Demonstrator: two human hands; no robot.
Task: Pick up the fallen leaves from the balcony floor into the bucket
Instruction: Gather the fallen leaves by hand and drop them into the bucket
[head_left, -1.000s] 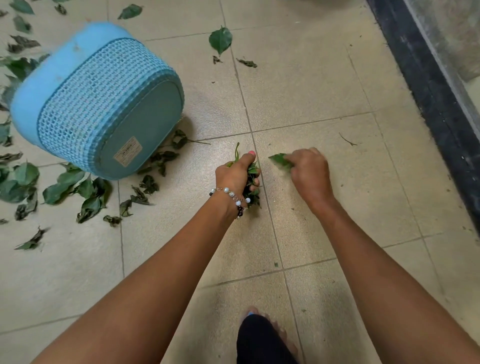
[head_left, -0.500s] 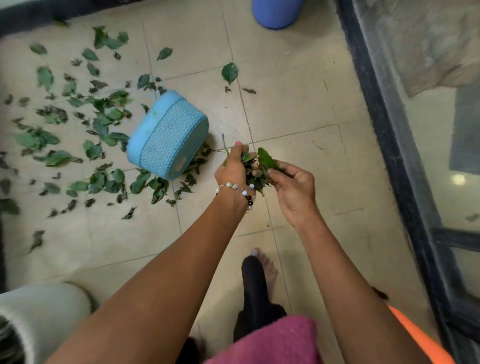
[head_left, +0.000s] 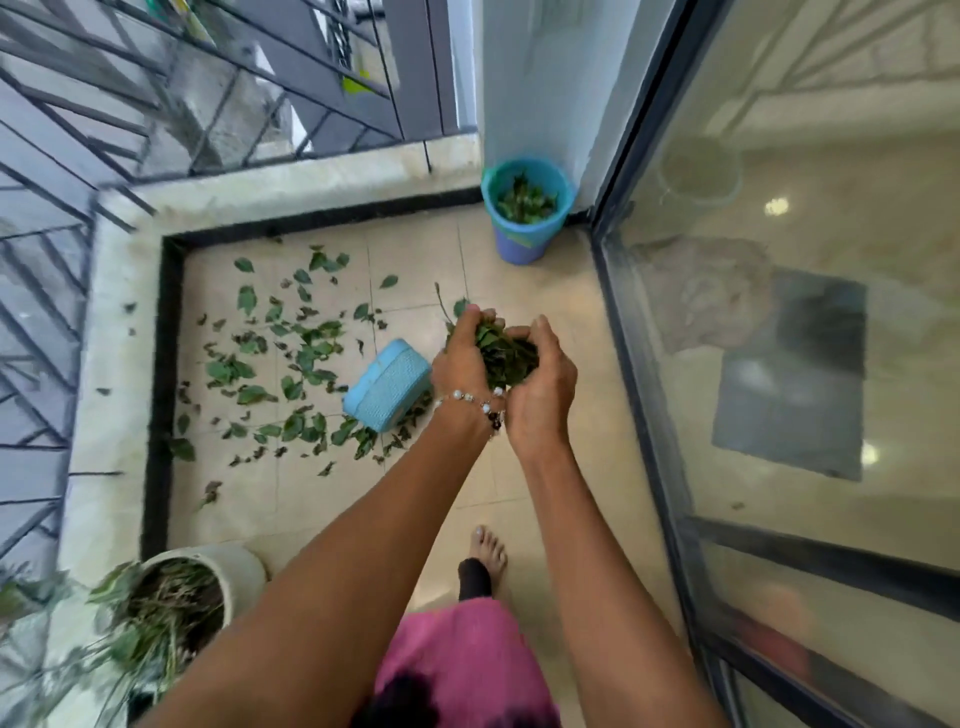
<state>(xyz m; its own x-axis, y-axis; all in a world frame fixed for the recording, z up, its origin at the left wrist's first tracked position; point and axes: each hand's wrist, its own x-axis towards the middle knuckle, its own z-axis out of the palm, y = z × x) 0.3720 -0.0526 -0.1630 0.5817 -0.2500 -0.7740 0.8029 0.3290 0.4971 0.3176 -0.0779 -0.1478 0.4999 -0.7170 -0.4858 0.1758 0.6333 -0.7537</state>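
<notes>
My left hand (head_left: 461, 358) and my right hand (head_left: 540, 387) are cupped together, holding a bunch of green leaves (head_left: 501, 351) between them well above the floor. A blue bucket (head_left: 524, 218) stands in the far corner by the white pillar, with leaves lying inside it. Several loose leaves (head_left: 291, 358) lie scattered over the tiles to the left. The hands are some way short of the bucket.
A light blue woven basket (head_left: 387, 384) lies tipped on its side just left of my hands. A white plant pot (head_left: 208, 582) stands at the near left. A glass sliding door (head_left: 779, 338) runs along the right; a railing (head_left: 156, 93) and a low ledge border the far and left sides.
I have stood up, so the view has risen from the floor. Both hands have lifted the gathered leaves and closed together round them; the bucket in the corner is now fully in view.
</notes>
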